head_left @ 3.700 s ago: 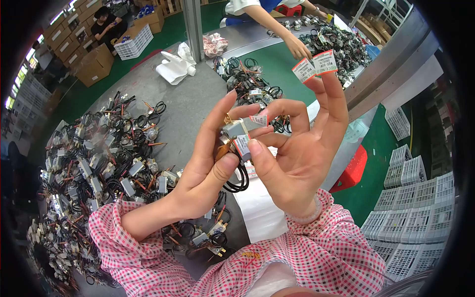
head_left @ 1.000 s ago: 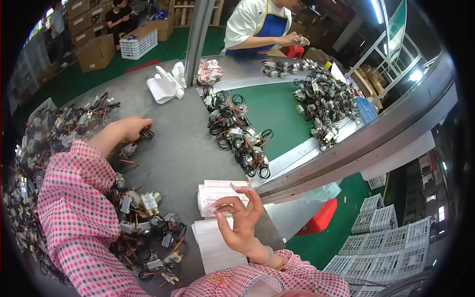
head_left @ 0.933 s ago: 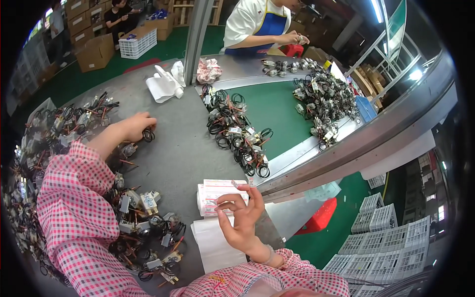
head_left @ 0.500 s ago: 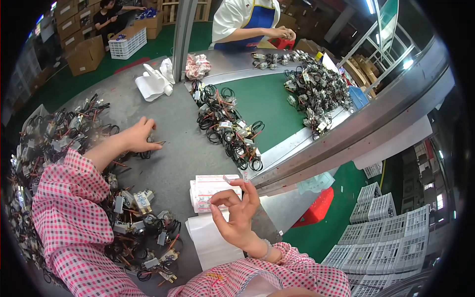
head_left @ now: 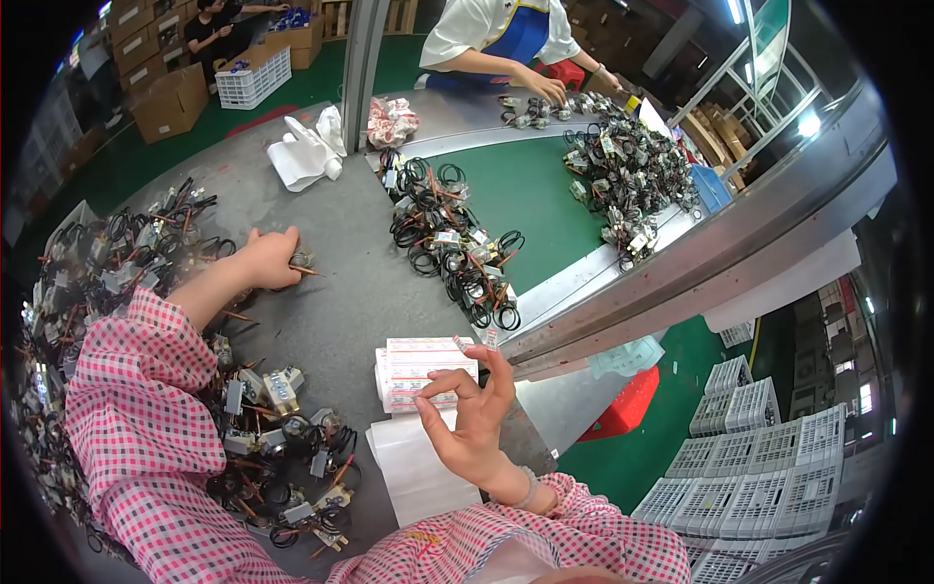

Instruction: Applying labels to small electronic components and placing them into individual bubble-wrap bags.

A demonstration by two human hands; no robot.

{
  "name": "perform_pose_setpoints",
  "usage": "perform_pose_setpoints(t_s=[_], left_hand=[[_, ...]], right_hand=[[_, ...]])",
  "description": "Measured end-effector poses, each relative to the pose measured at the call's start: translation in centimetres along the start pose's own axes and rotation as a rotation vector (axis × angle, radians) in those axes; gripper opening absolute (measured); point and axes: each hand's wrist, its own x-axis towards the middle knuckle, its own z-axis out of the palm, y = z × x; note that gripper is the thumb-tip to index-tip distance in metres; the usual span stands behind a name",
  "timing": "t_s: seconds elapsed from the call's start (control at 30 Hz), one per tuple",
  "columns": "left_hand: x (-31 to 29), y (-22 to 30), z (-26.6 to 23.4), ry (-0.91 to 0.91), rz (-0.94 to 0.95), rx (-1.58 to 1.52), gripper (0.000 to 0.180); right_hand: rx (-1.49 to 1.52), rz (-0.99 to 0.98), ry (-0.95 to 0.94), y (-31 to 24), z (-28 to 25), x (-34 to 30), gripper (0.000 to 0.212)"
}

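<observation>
On the left of the grey table, my left hand point(head_left: 270, 259) is closed on a wired plug part; its thin reddish-brown wire point(head_left: 307, 271) sticks out past my fingers, which hide most of it. Over a stack of printed label sheets point(head_left: 399, 375) hovers my right hand point(head_left: 472, 419). Its thumb and index finger curl nearly together, and small white labels point(head_left: 492, 339) cling to the raised fingertips. Whether something sits between thumb and index I cannot tell. White backing paper point(head_left: 418, 467) lies beneath that hand. Loose wired plugs point(head_left: 282, 389) with black cables lie beside my left forearm.
A large heap of wired plugs point(head_left: 117, 253) covers the left side. Another row point(head_left: 452, 243) borders the green belt point(head_left: 525, 185), with a pile point(head_left: 632, 175) across it. A metal post point(head_left: 360, 78) and slanting rail point(head_left: 681, 263) frame the table. A co-worker point(head_left: 506, 39) stands opposite.
My left hand has drawn its fingers in around the wired part and shifted slightly up-left. My right hand stays nearly still. Across the belt, the co-worker's hands have moved apart and down to the plugs.
</observation>
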Motion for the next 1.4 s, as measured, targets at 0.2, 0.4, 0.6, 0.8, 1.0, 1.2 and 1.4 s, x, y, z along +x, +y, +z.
perform_pose_setpoints(t_s=[0.2,0.4,0.6,0.8,1.0,1.2,1.4], left_hand=[[0.4,0.1,0.1,0.089,0.060,-0.195,0.043],[0.6,0.3,-0.2,0.152,0.079,-0.415,0.047],[-0.7,0.9,-1.4,0.179,0.064,-0.586,0.050],[-2.4,3.7,-5.6,0.086,0.191,-0.650,0.041],[-7.2,9.0,-7.2,0.056,0.368,-1.187,0.044],[-11.7,12.9,-6.2,0.163,0.530,-1.524,0.048],[-14.2,14.0,-5.5,0.179,0.570,-1.667,0.052]], right_hand=[[0.001,0.007,0.021,0.1,-0.2,0.0,0.093],[-0.025,0.024,0.008,-0.2,-0.2,-0.1,0.092],[-0.039,0.044,0.001,-0.1,0.2,-0.1,0.091],[0.012,0.042,0.037,-0.6,0.0,0.2,0.092],[0.011,0.048,0.044,-0.7,-0.5,0.8,0.093],[0.179,-0.140,0.186,-3.3,-1.2,4.3,0.096],[0.430,-0.062,0.255,-5.8,0.4,7.5,0.093]])
